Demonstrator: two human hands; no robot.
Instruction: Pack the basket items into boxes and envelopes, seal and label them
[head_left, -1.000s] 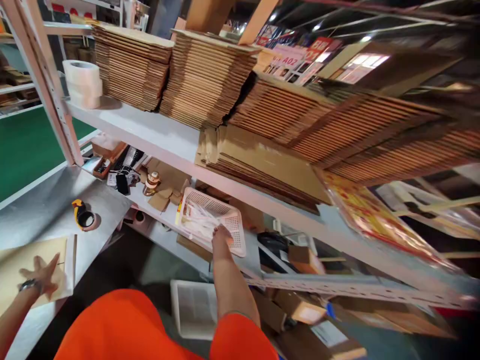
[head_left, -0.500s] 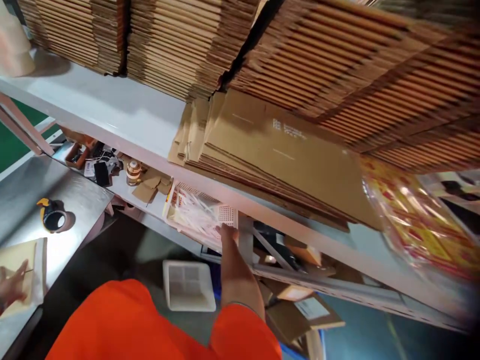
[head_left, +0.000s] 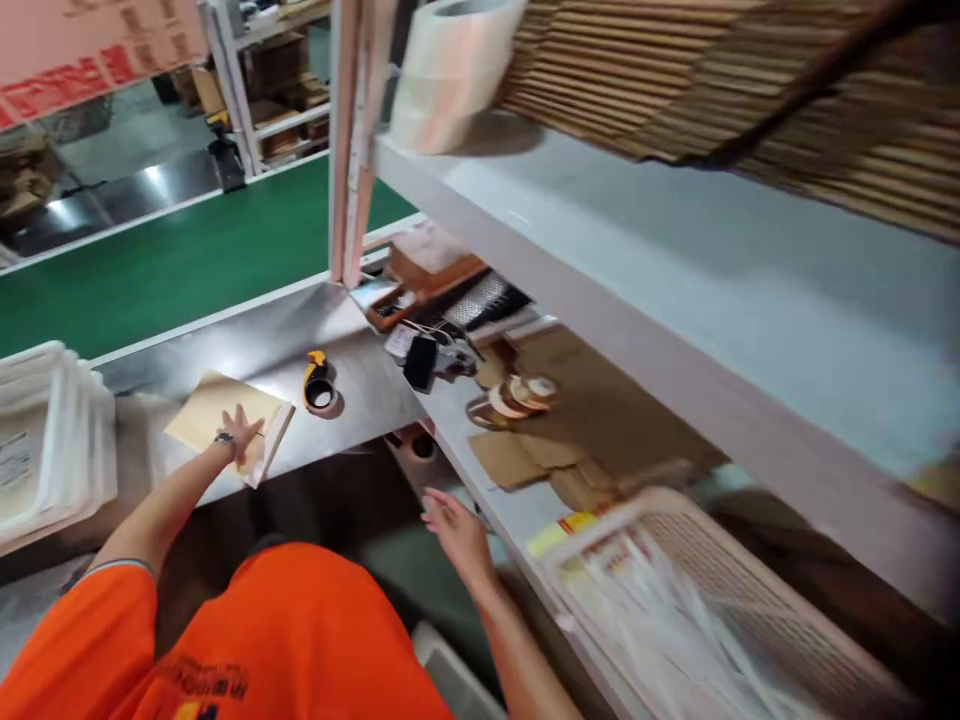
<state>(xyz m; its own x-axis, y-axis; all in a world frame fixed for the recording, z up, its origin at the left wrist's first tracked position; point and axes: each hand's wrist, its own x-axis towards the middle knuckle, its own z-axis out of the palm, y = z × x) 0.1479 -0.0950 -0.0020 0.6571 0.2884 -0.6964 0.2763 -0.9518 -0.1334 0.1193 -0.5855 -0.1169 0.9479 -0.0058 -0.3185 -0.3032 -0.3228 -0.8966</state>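
My left hand lies with spread fingers on a flat tan cardboard piece, possibly a thin box, on the metal table. A tape dispenser with a yellow end stands just right of it. My right hand hangs in the air between the table and the shelf unit, its fingers drawn together; whether something thin is between them I cannot make out. Nearest its forearm is a pale plastic basket holding clear and white plastic strips, blurred.
White trays are stacked at the left. A green conveyor belt runs behind the table. The upper shelf bears a tape roll and stacked cardboard. Below lie tape rolls, cardboard pieces and a black device.
My view has swung left. My right hand has left the plastic strips in the basket and moved toward the table. My left hand stays on the cardboard piece.
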